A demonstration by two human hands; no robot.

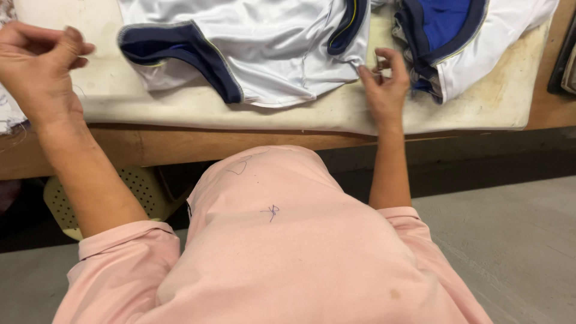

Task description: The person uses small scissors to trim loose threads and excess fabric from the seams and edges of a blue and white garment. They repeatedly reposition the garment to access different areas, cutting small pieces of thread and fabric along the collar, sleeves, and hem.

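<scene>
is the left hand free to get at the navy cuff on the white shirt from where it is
Probably yes: the left hand is raised beside the navy cuff of the white shirt, and only bare table pad lies between them.

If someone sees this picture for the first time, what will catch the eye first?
First, the white garment with dark blue trim, spread on the pale padded table at the top. The right hand pinches its edge near the centre right, while the left hand is raised at the far left with curled fingers. Below, the pink shirt fills the foreground.
</scene>
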